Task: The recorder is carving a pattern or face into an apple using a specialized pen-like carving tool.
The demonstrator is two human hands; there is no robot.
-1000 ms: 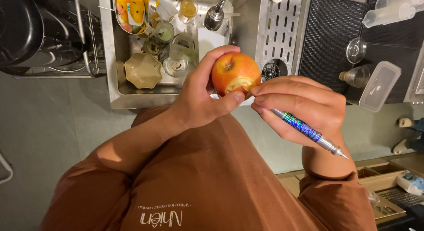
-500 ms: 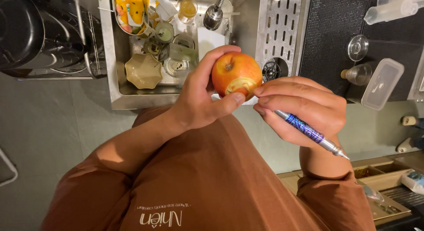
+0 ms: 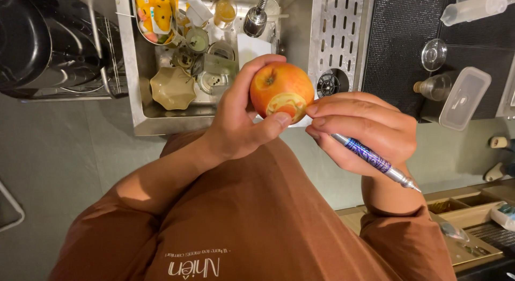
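My left hand [image 3: 236,120] grips a red-orange apple [image 3: 280,88] between fingers and thumb, stem end turned toward me. A pale cut ring shows in the apple's skin near my thumb. My right hand [image 3: 365,130] holds a thin carving tool with a blue patterned handle [image 3: 370,157] and a silver end, gripped like a pen. Its working tip is hidden behind my fingers, right at the apple's lower right side. Both hands hover in front of my chest, above the edge of a steel sink [image 3: 140,114].
The sink holds a beige scalloped bowl [image 3: 171,88], several glasses and cups, and a faucet head [image 3: 254,20]. A perforated steel drain board [image 3: 335,39], a black mat with glasses and a clear lidded container [image 3: 461,98] lie to the right. A dark pot [image 3: 32,39] sits left.
The apple has turned slightly in my left hand, showing more of the carved ring. Both hands shifted a little up and left; the tool stays at the apple.
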